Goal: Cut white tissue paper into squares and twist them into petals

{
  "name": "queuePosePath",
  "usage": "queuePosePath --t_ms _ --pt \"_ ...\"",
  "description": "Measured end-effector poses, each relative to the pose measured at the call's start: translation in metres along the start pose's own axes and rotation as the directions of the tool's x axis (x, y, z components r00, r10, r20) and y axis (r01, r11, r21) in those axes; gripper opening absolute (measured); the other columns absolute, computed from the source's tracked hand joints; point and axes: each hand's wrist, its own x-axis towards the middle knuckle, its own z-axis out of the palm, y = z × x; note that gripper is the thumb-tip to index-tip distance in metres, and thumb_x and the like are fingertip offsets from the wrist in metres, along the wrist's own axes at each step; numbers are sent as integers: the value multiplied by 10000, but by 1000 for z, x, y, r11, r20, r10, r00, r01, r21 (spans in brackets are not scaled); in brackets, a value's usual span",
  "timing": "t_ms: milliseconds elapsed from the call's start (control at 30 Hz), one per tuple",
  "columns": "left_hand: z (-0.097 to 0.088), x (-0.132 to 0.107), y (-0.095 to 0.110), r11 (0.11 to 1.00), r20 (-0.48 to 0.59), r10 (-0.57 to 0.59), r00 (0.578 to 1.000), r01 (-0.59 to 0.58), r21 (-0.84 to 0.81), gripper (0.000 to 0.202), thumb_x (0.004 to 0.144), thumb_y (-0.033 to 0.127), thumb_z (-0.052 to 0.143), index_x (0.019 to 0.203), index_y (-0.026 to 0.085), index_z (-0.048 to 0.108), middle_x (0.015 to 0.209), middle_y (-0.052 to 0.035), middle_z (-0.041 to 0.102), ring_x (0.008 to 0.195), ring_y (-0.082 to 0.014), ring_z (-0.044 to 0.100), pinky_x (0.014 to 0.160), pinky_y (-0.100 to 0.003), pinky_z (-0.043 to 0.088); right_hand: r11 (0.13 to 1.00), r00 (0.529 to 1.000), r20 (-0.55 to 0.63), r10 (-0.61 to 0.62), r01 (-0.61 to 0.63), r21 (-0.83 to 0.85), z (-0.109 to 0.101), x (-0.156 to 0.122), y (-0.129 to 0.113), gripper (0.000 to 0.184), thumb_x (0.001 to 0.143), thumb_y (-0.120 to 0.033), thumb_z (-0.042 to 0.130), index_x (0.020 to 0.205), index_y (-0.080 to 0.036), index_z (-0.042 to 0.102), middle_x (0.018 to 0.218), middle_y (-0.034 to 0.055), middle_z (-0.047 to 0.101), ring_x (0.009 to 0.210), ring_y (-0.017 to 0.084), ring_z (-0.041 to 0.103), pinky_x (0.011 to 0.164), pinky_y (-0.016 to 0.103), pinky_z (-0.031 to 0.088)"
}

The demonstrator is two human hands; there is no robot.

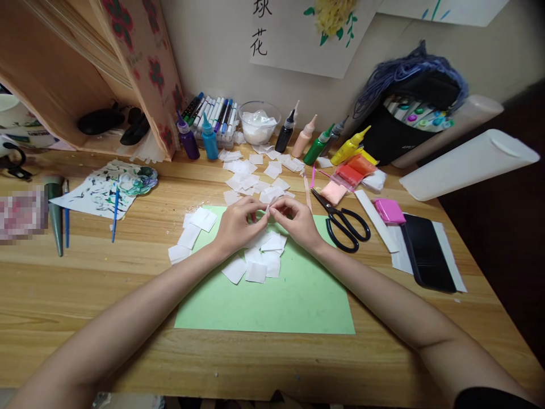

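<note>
Tabletop of pale wooden planks (76, 272) is seen under both forearms, and on it, directly beneath the hands, a light green rectangular paper sheet (298, 301) is laid flat. Loose white square paper pieces (259, 264) are heaped on the sheet just below the wrists, with more scattered beyond the fingertips and to the outer side of the left hand (236, 226). Black-handled steel scissors (343, 224) are laid closed just outside the right hand (300, 222), blades pointed away. The hands are brought together fingertip to fingertip above the far edge of the sheet, and one small white paper piece (267, 211) is pinched between the thumbs and forefingers of both; how it is folded cannot be made out. Several risks can be judged from this. The thin piece could be torn if it is pulled too hard by the two opposed pinches. It could also be dropped into the heap below, where it would be lost among like pieces. The heap under the wrists could be swept off the sheet by a dragged forearm, since it is weighed down by nothing. The scissors, being so close, could be knocked if the right wrist is swung outward.
</note>
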Motion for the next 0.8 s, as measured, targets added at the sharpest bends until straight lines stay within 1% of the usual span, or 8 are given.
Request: queuePosePath --t_ms 200,400,467,800 --pt "0 0 0 999 3 13 1000 -13 37 160 821 231 561 875 215 711 823 -29 665 625 -104 543 579 -238 421 1000 1000 -3 -2 2 5 0 0 1 141 792 -296 605 720 -176 592 736 15 596 630 116 493 552 257 367" --pt "-1 -1 3 997 -84 -21 996 26 70 92 787 244 611 772 187 682 764 -25 655 566 -92 507 536 -232 403 1000 1000 -8 9 -9 -1 0 0 2 107 784 -259 602 719 -175 590 717 8 592 613 112 479 542 257 359" --pt "-1 -2 4 996 -96 -27 995 34 78 85 782 246 618 752 188 673 742 -19 648 558 -90 497 530 -228 399 1000 1000 -8 12 -12 0 0 0 2 102 782 -255 602 721 -174 592 721 9 596 610 112 475 540 258 355" --pt "-2 -1 4 993 -114 -61 992 72 91 81 782 243 614 750 181 654 749 -10 646 562 -83 493 552 -231 402 1000 1000 5 13 -13 4 0 0 2 82 756 -251 622 747 -170 615 725 11 596 617 110 482 532 252 349"
